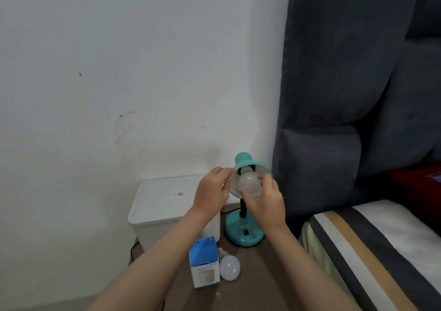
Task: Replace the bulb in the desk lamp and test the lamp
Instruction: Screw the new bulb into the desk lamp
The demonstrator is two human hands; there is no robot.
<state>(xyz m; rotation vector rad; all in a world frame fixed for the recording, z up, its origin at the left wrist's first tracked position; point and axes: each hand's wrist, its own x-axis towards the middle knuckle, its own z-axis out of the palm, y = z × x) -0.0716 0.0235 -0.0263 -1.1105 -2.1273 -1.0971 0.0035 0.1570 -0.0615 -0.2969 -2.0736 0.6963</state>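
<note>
So the right hand has its fingers wrapped around the frosted white bulb that sits in the lamp's socket, thumb on the lower front of the globe. The left hand is pinching the rim of the teal shade on its left side, fingers curled closed on the edge. The shade is tipped so its open mouth faces the camera. Below it a short black neck runs down into the round teal lamp base, which stands toward the back right corner of the brown surface, close to the bed.

Near the front edge of the surface there's a second white bulb lying on its side, touching or just beside a blue and white bulb box that stands upright to its left. A white lidded bin takes up the back left corner, against the wall. The striped bedding is off the right edge.
</note>
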